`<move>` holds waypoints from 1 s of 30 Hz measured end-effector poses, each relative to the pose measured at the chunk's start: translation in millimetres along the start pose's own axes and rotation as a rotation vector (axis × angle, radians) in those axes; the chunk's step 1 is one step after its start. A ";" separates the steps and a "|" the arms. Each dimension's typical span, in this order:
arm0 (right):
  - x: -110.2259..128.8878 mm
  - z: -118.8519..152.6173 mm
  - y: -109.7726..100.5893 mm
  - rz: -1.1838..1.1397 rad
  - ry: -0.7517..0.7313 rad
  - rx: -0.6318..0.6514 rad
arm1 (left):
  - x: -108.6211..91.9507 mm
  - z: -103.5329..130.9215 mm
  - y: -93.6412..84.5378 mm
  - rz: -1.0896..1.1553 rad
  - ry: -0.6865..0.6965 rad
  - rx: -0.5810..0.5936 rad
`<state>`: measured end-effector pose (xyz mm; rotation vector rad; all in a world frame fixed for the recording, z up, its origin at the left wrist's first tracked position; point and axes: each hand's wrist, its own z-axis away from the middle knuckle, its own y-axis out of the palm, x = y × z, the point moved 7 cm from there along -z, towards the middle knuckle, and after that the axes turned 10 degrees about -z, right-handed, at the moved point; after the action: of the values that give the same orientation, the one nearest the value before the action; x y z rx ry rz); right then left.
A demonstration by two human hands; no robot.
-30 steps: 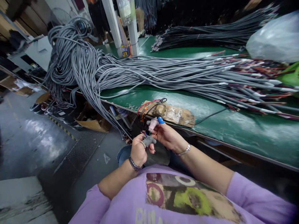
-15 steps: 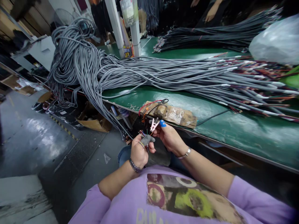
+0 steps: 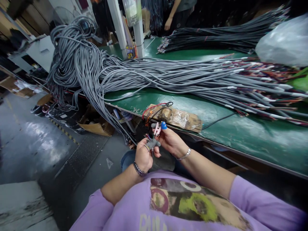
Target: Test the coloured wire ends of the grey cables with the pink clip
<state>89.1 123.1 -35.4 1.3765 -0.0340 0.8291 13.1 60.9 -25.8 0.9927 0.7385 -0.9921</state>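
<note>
My left hand (image 3: 143, 158) is closed in a pinch, with grey covers on its thumb and fingertip. Thin coloured wires (image 3: 147, 137) fan out from that grip. My right hand (image 3: 173, 141), with a blue cover on the thumb, is closed on a small pink clip (image 3: 157, 129), which looks like a clothespin. The clip's lower end sits right by the wires; whether it bites on one is too small to tell. Just beyond both hands, a worn wooden block (image 3: 184, 119) wrapped in tape lies at the bench edge, with red and black leads on it.
A big bundle of grey cables (image 3: 144, 72) runs along the green bench (image 3: 243, 138) and hangs over its left side. Behind it lie black cables (image 3: 211, 38) and a clear plastic bag (image 3: 284, 43). A co-worker's hand (image 3: 168, 24) shows at the far side. Cardboard box (image 3: 96, 123) below.
My right hand has shifted slightly left with the pink clip, whose handles look closer together. My left hand has barely moved. Across the bench, the co-worker's visible arm is further left.
</note>
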 end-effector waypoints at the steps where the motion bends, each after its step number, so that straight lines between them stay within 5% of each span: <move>1: 0.0 0.0 -0.4 -0.003 -0.008 -0.015 | 0.6 -0.1 0.1 -0.004 -0.001 0.004; 13: 0.1 11.1 -6.5 -0.028 0.117 0.017 | 0.4 7.7 -7.2 0.004 0.081 0.012; 19: 7.8 8.5 -11.2 0.011 0.024 -0.008 | -4.3 9.8 -6.9 0.031 0.119 -0.034; 25: -1.1 5.4 -4.2 0.015 0.080 0.044 | -8.0 6.9 -7.4 0.041 0.123 -0.081; 30: -0.7 0.9 -4.4 -0.021 0.003 -0.039 | -3.8 2.6 -6.2 0.025 0.103 -0.082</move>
<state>91.3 122.1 -39.2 1.3371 -0.0339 0.8092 6.1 58.5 -23.6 0.9846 0.8439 -0.8868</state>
